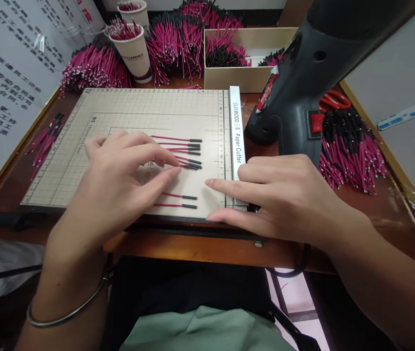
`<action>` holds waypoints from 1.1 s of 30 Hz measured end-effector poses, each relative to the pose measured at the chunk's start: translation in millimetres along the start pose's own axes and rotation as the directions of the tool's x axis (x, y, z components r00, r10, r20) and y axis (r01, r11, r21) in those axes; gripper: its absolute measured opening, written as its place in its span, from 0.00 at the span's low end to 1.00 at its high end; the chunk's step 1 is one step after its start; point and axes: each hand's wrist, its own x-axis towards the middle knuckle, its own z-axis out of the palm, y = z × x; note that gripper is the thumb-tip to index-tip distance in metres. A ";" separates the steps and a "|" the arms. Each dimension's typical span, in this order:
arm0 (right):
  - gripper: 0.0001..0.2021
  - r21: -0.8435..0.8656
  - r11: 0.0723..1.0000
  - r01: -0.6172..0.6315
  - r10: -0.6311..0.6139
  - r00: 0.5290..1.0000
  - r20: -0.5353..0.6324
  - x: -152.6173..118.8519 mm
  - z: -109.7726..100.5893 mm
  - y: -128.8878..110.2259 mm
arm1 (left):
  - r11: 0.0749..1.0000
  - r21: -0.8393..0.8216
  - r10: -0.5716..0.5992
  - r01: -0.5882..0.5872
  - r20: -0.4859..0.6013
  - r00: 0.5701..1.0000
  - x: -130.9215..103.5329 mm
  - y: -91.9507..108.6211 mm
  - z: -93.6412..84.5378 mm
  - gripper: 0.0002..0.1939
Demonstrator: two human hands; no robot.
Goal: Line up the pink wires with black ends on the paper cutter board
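Observation:
My left hand is over the paper cutter board, thumb and forefinger pinched at the black-sleeved end of a pink wire. Beside that wire and just above it lie several similar wires, their black ends pointing right. Two more wires rest on the board below my left thumb. My right hand is open at the board's right side, forefinger and thumb stretched apart with nothing between them. Its curled fingers are by the cutter's silver ruler strip.
A black heat gun with a red switch stands close on the right. Bundles of pink wires lie beyond it. Along the back are wire heaps, paper cups and a cardboard box. The cutter's black handle sticks out left.

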 end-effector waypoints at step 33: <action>0.22 0.034 0.999 0.003 -0.005 0.998 0.059 -3.5 4.0 -0.2 | 0.981 -0.091 0.188 -0.170 0.248 0.950 10.0 -5.2 -11.0 0.13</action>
